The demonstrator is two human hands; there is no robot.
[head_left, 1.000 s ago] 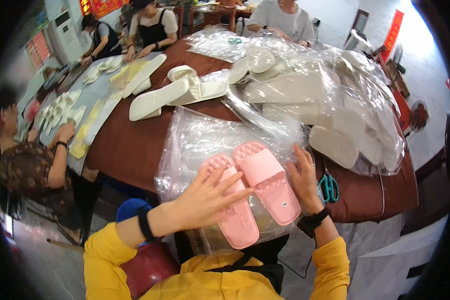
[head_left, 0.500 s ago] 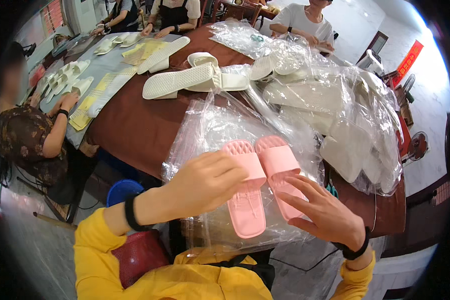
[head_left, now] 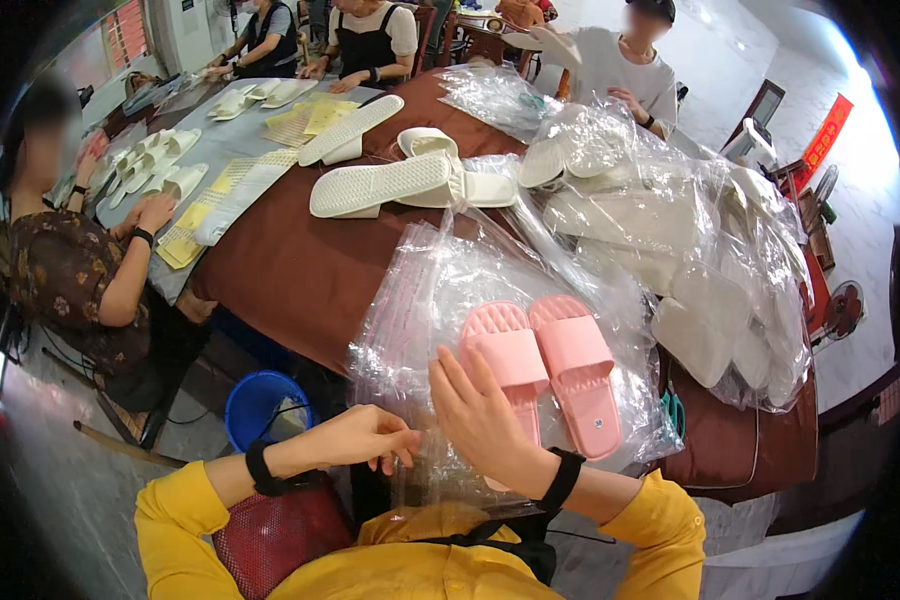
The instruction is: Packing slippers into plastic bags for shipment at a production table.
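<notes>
A pair of pink slippers lies side by side on a layer of clear plastic bags (head_left: 400,300) at the table's near edge. The left slipper (head_left: 511,357) is partly covered by my right hand (head_left: 485,425), whose fingers are stretched out flat over its left side. The right slipper (head_left: 578,355) is in full view, with a small mark near its heel. My left hand (head_left: 375,437) is left of the slippers, by the near edge of the plastic. Its fingers are curled with thumb and fingertips close together; what they hold, if anything, cannot be made out.
White slippers (head_left: 385,185) lie on the brown-covered table (head_left: 280,265). More sit in clear plastic (head_left: 630,215) at the right. Teal-handled scissors (head_left: 673,412) lie right of the pink pair. Several people work around the table. A blue bucket (head_left: 260,405) stands at lower left.
My left hand has moved off the left slipper, down and left. My right hand has crossed leftward from the right slipper onto the left one. The view has shifted slightly.
</notes>
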